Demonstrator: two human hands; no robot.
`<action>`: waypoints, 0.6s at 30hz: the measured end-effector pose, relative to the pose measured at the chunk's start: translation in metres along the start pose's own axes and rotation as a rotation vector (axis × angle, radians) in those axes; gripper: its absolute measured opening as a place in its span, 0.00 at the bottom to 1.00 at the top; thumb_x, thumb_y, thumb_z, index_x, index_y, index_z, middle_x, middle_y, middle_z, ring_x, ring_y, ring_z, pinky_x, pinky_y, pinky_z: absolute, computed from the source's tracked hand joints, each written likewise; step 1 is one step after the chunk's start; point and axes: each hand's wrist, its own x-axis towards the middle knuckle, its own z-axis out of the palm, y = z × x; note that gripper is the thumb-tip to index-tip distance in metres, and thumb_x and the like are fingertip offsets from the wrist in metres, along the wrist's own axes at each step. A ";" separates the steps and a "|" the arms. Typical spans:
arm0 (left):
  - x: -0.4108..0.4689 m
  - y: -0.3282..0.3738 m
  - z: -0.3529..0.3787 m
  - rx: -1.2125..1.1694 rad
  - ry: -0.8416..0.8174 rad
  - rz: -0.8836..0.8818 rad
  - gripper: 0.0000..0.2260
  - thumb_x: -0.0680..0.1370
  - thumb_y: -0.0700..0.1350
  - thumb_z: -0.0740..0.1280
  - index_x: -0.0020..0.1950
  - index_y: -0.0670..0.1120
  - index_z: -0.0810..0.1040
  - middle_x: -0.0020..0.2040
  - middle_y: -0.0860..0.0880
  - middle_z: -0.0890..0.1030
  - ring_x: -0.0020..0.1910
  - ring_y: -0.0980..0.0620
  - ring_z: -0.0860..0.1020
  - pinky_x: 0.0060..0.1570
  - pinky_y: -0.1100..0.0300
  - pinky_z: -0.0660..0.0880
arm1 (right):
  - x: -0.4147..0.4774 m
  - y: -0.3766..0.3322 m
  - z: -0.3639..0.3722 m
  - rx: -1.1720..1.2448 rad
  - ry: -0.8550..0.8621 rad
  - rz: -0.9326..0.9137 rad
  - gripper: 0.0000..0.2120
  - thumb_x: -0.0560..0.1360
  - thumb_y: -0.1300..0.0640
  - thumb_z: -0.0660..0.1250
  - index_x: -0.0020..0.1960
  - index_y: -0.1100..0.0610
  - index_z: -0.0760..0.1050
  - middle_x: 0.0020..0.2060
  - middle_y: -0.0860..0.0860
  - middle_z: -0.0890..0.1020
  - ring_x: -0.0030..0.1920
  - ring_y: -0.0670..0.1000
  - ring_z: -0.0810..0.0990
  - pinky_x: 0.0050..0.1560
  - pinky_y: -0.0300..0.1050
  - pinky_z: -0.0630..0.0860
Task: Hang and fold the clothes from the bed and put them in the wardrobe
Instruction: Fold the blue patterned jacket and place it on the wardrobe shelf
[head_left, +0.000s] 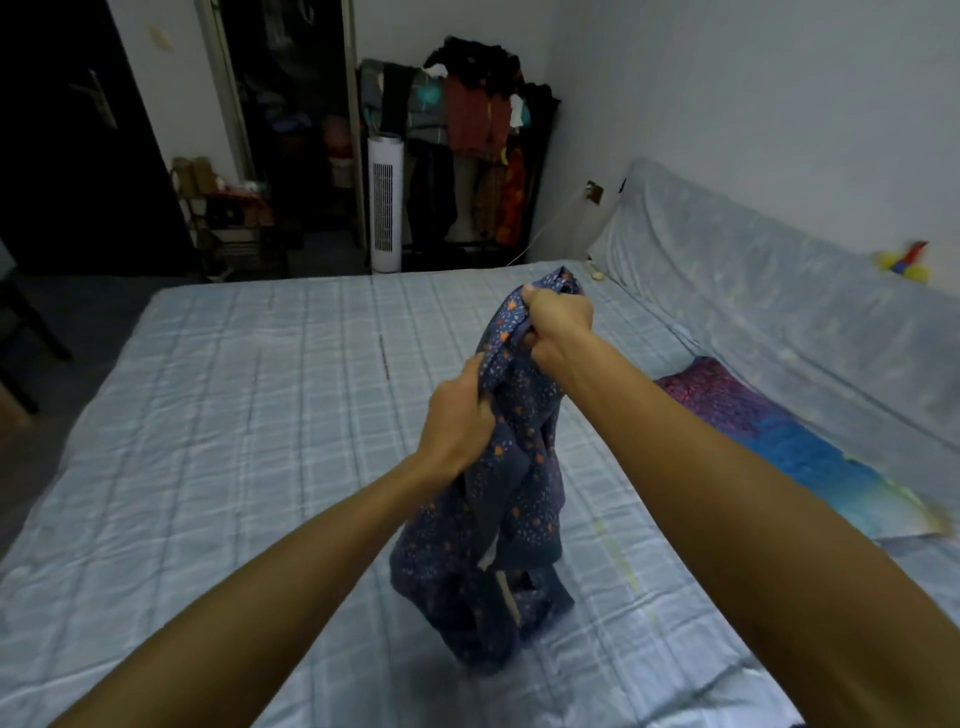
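Over the bed (218, 395), seen from the head camera, the left hand (457, 421) had its fingers curled tight round a bunched fold of the dark blue patterned garment (498, 530). The right hand (558, 325), higher and farther out, clenched its top edge. The garment hung between them, its hem touching the bed; both forearms were stretched forward.

The left hand (457, 421) and the right hand (558, 325), higher at its one o'clock, grip a bunched dark blue speckled garment (498, 545) whose lower end touches the bed (234, 415). A purple-and-blue cloth (779, 431) lies at three o'clock; a loaded clothes rack (478, 119) and white tower fan (385, 202) stand at twelve.
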 end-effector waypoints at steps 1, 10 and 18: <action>0.008 0.000 -0.006 0.003 0.015 -0.005 0.16 0.76 0.36 0.61 0.63 0.44 0.75 0.50 0.41 0.82 0.46 0.42 0.79 0.40 0.56 0.72 | 0.002 -0.001 -0.004 -0.002 -0.024 -0.009 0.07 0.74 0.60 0.69 0.41 0.63 0.74 0.38 0.59 0.81 0.41 0.57 0.81 0.42 0.49 0.79; 0.080 0.004 -0.011 -0.538 0.194 -0.739 0.10 0.77 0.33 0.57 0.47 0.32 0.78 0.45 0.36 0.81 0.40 0.41 0.80 0.39 0.50 0.79 | -0.010 0.065 -0.044 -0.512 -0.247 -0.103 0.19 0.73 0.42 0.67 0.36 0.58 0.78 0.38 0.58 0.82 0.40 0.55 0.79 0.44 0.54 0.79; 0.079 0.025 0.000 -0.609 0.244 -0.783 0.07 0.77 0.34 0.60 0.48 0.34 0.77 0.44 0.37 0.79 0.40 0.40 0.79 0.39 0.50 0.79 | -0.018 0.090 -0.048 -0.518 -0.327 0.043 0.19 0.72 0.47 0.71 0.52 0.63 0.79 0.49 0.60 0.83 0.47 0.57 0.82 0.43 0.53 0.80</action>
